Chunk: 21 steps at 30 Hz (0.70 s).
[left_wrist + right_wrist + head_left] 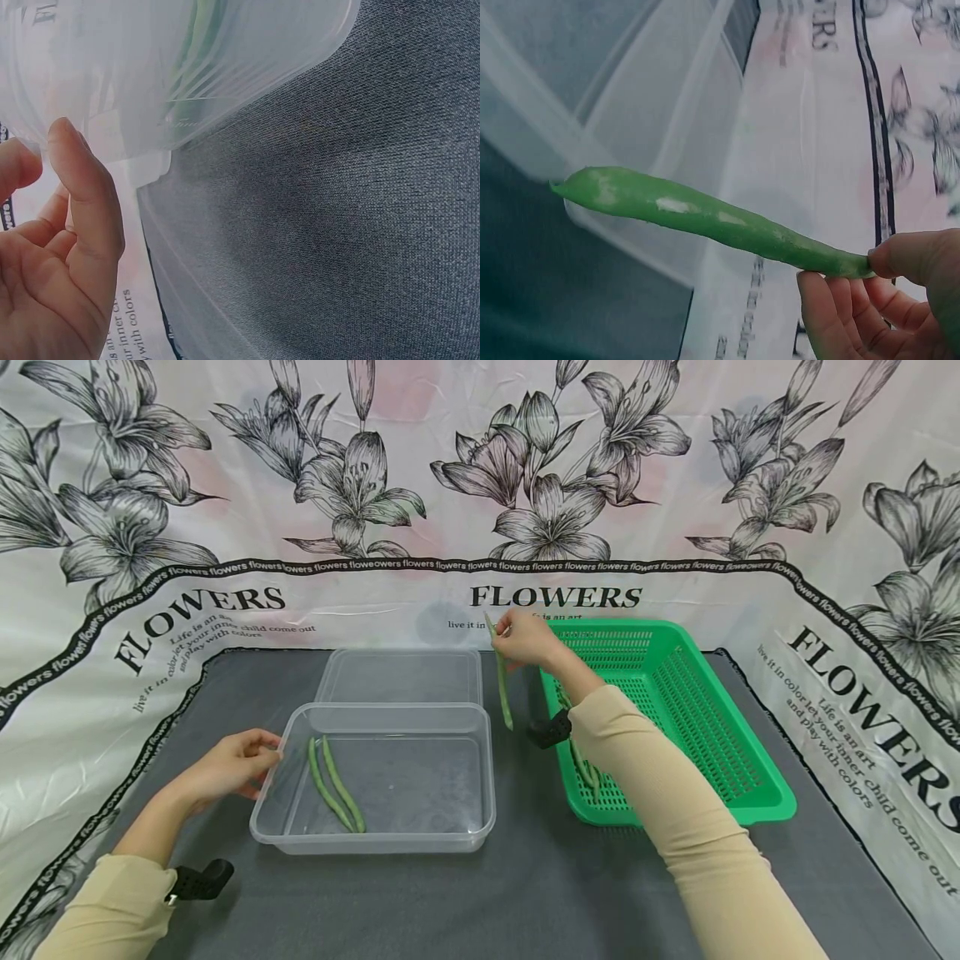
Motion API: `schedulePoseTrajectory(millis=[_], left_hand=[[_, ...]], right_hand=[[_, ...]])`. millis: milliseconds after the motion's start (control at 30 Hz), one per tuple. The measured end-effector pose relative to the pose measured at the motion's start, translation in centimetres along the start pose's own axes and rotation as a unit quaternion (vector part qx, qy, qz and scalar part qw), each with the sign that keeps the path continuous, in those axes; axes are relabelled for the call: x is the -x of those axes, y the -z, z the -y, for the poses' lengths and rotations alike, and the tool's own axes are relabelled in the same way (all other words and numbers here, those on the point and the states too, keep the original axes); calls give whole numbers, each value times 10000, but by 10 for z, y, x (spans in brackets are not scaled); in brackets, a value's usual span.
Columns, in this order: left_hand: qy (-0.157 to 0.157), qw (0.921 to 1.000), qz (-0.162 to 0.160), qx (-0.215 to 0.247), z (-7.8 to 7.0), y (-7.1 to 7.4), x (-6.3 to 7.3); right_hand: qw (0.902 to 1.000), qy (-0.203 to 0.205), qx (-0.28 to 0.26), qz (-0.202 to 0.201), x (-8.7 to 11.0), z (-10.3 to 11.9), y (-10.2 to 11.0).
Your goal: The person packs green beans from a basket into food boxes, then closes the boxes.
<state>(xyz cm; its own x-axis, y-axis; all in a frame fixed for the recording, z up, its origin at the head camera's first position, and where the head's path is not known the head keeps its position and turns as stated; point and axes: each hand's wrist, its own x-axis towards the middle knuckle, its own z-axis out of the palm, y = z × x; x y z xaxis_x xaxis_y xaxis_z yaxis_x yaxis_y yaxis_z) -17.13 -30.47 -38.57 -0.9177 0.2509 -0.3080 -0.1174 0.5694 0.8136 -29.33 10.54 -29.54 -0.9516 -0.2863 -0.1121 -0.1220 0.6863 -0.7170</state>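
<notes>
My right hand (523,637) pinches one end of a green bean (503,689) between thumb and fingers. The bean hangs down in the gap between a clear plastic box (420,842) and a green basket (720,752); the right wrist view shows its whole length (705,217). Two more green beans (337,785) lie side by side in the left part of the box. At the box's left rim, my left hand (228,766) holds the edge with thumb and fingertips. Several green beans (587,772) lie along the basket's left side, partly hidden by my right arm.
Behind the box lies a flat clear lid (401,677), partly overlapped by it. Grey cloth (360,902) covers the table. A white flower-printed sheet (390,593) rises behind and at both sides. Each wrist wears a black device (202,880).
</notes>
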Motion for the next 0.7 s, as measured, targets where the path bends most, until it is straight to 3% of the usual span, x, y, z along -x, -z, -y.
schedulePoseTrajectory(millis=[267, 467, 700], left_hand=[[3, 10000, 27, 15, -1, 0, 1], [40, 10000, 12, 54, 0, 2, 0], [1, 10000, 40, 77, 1, 1, 0]], right_hand=[[9993, 219, 4, 294, -3, 16, -33], [9966, 390, -359, 627, -4, 28, -60], [9947, 364, -388, 884, -1, 39, -90]])
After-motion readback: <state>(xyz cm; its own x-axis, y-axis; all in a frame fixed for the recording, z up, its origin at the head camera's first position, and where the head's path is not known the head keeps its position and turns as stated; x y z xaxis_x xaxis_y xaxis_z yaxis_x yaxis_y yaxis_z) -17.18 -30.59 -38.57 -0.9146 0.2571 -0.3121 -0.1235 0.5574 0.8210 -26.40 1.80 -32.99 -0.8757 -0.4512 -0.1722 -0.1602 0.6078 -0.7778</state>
